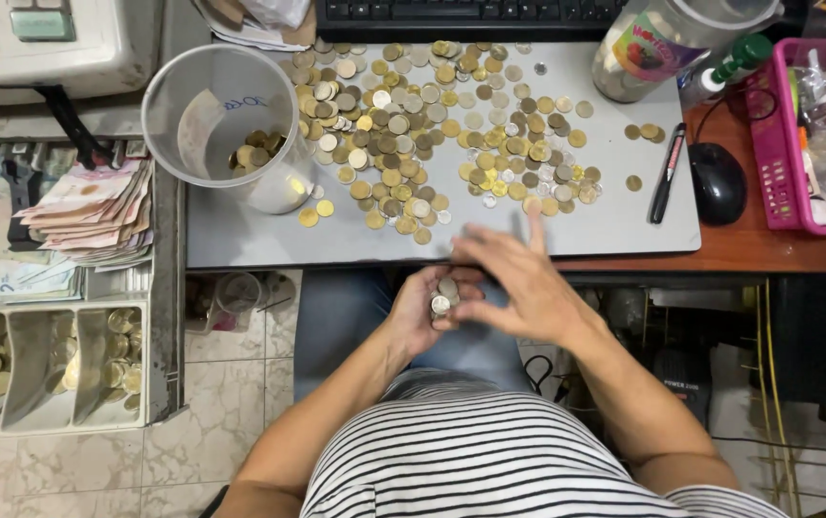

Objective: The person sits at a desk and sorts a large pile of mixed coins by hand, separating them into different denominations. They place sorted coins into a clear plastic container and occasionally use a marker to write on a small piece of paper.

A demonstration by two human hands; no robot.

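Observation:
My left hand [419, 312] is cupped just below the desk's front edge, holding a small stack of silver coins [443, 297]. My right hand [518, 278] reaches over it, fingers spread and blurred, its thumb and fingertips touching the stack. Above them on the grey mat [624, 216] lies a wide spread of gold and silver coins [432, 129]. A clear plastic cup [226, 120] at the mat's left end holds several coins at its bottom.
An open cash drawer [58, 364] at left holds banknotes [92, 206] and coin compartments. A black marker [667, 173], a black mouse [717, 182], a plastic jar [662, 43] and a pink basket [806, 134] sit at right. A keyboard [470, 14] lies behind.

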